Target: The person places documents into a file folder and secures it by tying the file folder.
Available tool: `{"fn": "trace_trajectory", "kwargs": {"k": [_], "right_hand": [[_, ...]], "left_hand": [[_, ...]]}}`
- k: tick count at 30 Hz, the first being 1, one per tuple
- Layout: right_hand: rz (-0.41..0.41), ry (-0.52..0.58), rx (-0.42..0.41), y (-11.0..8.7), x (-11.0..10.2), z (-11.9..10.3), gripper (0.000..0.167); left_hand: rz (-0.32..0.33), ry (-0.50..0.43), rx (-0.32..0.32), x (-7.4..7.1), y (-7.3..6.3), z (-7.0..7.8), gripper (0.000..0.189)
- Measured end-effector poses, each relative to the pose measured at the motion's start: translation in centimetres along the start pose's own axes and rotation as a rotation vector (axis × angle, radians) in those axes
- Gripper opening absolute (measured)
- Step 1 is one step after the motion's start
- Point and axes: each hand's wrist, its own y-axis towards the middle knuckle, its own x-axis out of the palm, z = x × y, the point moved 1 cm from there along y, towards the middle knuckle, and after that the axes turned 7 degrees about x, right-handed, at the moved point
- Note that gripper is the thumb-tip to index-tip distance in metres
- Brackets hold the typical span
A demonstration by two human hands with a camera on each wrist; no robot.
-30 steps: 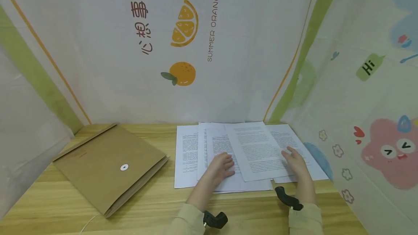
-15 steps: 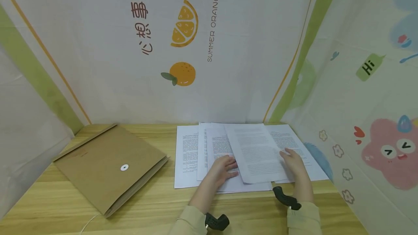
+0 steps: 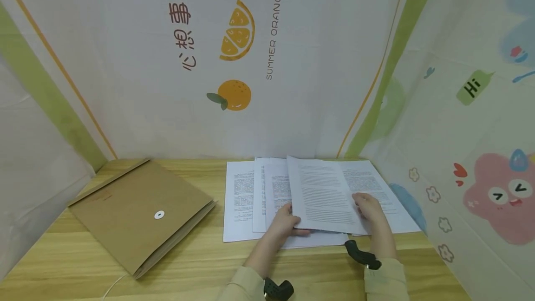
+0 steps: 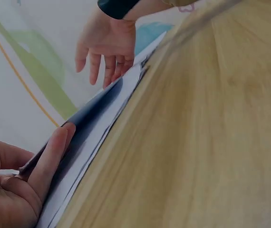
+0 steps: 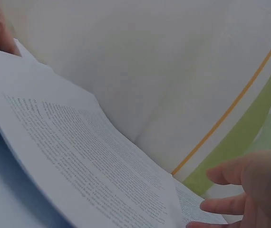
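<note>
A printed sheaf of paper (image 3: pixel 323 194) lies tilted on top of several others, its near left side raised. My left hand (image 3: pixel 284 223) pinches its left edge, thumb on top and fingers beneath; the left wrist view shows these fingers (image 4: pixel 52 156) under the raised paper. At the sheaf's right edge is my right hand (image 3: pixel 369 208), its fingers loosely extended. In the right wrist view its fingers (image 5: pixel 223 205) are spread and nothing is between them. Whether they touch the paper I cannot tell. Other printed papers (image 3: pixel 238 199) show underneath at left, and more papers (image 3: pixel 368 175) at right.
A brown kraft envelope (image 3: pixel 142 212) with a white round button and a thin string lies at the left of the wooden table (image 3: pixel 188 264). Printed cloth walls (image 3: pixel 301 120) stand at the back and sides, close behind the papers.
My left hand has gone from resting beside the top sheaf to gripping its left edge, which has lifted. The sheaf has straightened slightly, and my right hand has shifted a little left.
</note>
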Motion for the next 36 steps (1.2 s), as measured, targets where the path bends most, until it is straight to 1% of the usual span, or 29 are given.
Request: {"fn": "trace_trajectory", "kwargs": {"k": [3, 9, 13, 16, 20, 24, 27, 30, 36], "right_hand": [[0.001, 0.024, -0.002, 0.0, 0.1, -0.1, 0.058], [-0.004, 0.084, -0.042, -0.1, -0.1, -0.2, 0.059], [0.03, 0.123, -0.02, -0.2, -0.1, -0.3, 0.064], [0.061, 0.156, 0.008, -0.1, 0.0, -0.5, 0.062], [0.076, 0.19, 0.013, -0.3, 0.1, -1.2, 0.059], [0.075, 0.203, -0.038, -0.9, 0.0, -2.1, 0.057], [0.087, 0.216, -0.107, -1.5, 0.1, -2.9, 0.055], [0.108, 0.247, -0.157, -2.0, 0.4, -3.8, 0.052], [0.11, 0.314, -0.207, -2.7, 0.7, -5.1, 0.05]], "left_hand": [[0.004, -0.037, 0.01, 0.0, -0.1, 0.1, 0.058], [-0.036, -0.104, 0.023, 0.1, -0.3, 0.8, 0.057], [-0.054, -0.123, 0.039, 0.0, -0.7, 1.6, 0.058], [-0.071, -0.145, 0.057, -0.1, -0.9, 2.1, 0.06], [-0.112, -0.143, 0.08, -0.6, -1.2, 2.8, 0.059], [-0.141, -0.113, 0.095, -1.1, -1.5, 3.6, 0.059], [-0.148, -0.089, 0.1, -1.6, -1.8, 4.3, 0.06], [-0.158, -0.072, 0.103, -2.1, -2.2, 5.0, 0.059], [-0.16, -0.048, 0.099, -3.1, -3.1, 6.4, 0.058]]}}
